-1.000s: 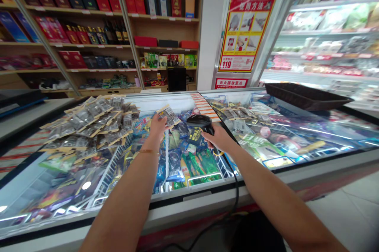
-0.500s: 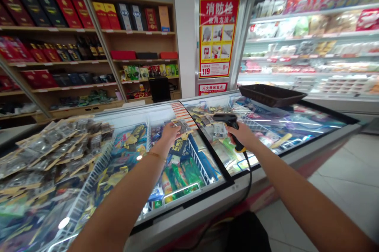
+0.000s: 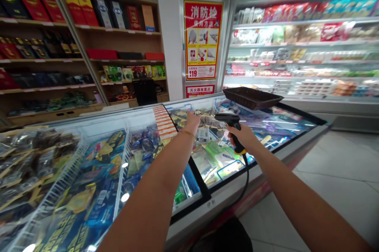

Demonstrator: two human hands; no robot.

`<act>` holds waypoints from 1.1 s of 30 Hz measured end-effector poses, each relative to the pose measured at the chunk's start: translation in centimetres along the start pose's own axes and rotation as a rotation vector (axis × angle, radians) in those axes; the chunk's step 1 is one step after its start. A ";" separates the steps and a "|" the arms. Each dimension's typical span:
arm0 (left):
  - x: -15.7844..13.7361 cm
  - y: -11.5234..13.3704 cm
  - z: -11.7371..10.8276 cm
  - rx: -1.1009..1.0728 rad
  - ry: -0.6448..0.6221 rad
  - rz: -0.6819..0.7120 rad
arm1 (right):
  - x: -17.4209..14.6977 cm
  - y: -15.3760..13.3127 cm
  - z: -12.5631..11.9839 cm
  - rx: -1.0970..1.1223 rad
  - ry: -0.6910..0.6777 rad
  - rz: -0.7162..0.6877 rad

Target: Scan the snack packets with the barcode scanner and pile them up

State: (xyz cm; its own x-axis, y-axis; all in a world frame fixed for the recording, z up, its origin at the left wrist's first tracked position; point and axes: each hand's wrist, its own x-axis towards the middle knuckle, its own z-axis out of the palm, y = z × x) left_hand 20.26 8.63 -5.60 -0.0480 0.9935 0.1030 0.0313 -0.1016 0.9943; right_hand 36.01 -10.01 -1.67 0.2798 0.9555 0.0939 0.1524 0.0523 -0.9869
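Note:
My left hand (image 3: pixel 193 121) reaches out over the freezer glass, closed, its fingertips partly hidden. A small clear packet with dark contents (image 3: pixel 212 121) shows at its right side, pinched by the fingers as far as I can see. My right hand (image 3: pixel 241 137) is wrapped round the grip of a black and yellow barcode scanner (image 3: pixel 229 119). The scanner's head points left at the packet, and its cable hangs down over the freezer's front edge. Several similar packets on brown card (image 3: pixel 35 157) lie heaped on the glass at the left.
Below the hands is a chest freezer (image 3: pixel 207 200) with a glass top and bagged goods inside. A dark brown tray (image 3: pixel 253 100) rests on its far right. An orange-striped label sheet (image 3: pixel 166 123) lies on the glass. Behind are wooden shelves (image 3: pixel 118 31) and a lit cooler (image 3: pixel 302 46).
My left hand has moved right with the packet, towards the scanner. My right hand keeps its hold on the scanner. The view has turned to the right.

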 end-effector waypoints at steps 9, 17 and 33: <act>-3.6 0.4 -15.6 0.387 0.310 0.049 | -1.2 -1.4 9.1 0.067 -0.178 -0.025; -8.7 2.4 -31.3 0.686 0.488 0.042 | -4.1 -4.4 19.7 0.169 -0.394 -0.057; -15.1 7.7 -54.2 1.306 1.026 -0.161 | -6.4 -0.5 26.3 0.141 -0.563 -0.018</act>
State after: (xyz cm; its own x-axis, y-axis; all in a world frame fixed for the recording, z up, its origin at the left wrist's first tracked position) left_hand -32.85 -9.88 1.90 -0.7078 0.4914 0.5074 0.6926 0.6242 0.3616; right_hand 9.18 -8.45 -5.18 -0.2749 0.9593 0.0643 0.0143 0.0709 -0.9974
